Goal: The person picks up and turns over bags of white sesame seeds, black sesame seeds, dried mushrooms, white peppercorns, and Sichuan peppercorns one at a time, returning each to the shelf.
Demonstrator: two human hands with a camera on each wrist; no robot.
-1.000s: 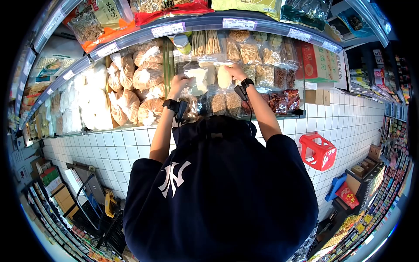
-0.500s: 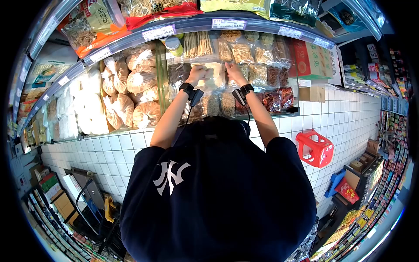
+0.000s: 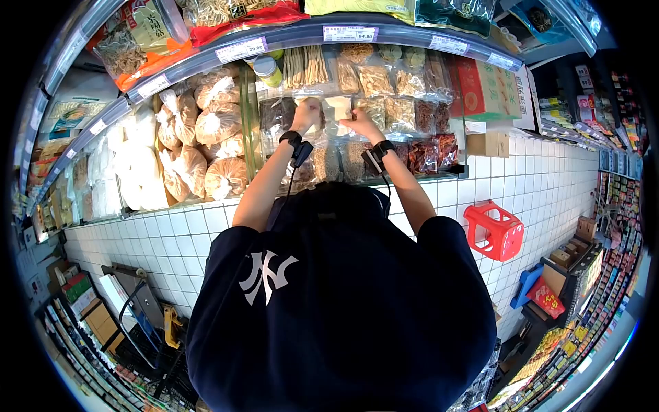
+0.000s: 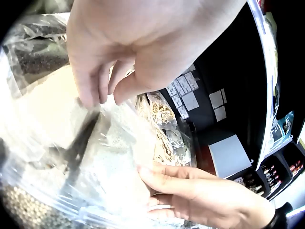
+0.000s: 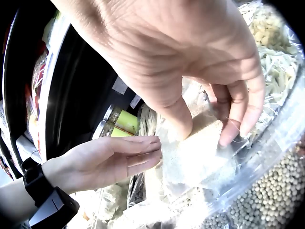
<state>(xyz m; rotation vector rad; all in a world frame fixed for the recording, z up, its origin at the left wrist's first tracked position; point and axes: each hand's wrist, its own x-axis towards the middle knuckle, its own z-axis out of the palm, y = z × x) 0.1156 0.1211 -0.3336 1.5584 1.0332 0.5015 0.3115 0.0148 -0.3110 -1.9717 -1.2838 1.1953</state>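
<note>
Both hands work at clear plastic bags of pale, cream-coloured contents in the display bin. My right hand grips one pale bag between thumb and fingers; glare washes out what is inside. To its left, my left hand reaches down with thumb and fingertips close together at the bags' plastic. In the right wrist view the left hand comes in from the side, its fingertips right at the bag's edge. A dark strip of shadow crosses the plastic under the left fingers.
Bags of pale round beans lie in front. Behind are bundled dried sticks and lidded jars. Large tied brown bags fill the left bin. A shelf edge with price tags overhangs the back. A red stool stands on the tiled floor.
The left hand has moved right and inward over the pale bags. The right hand has drawn slightly nearer the body with its bag. The head view has shifted a little.
</note>
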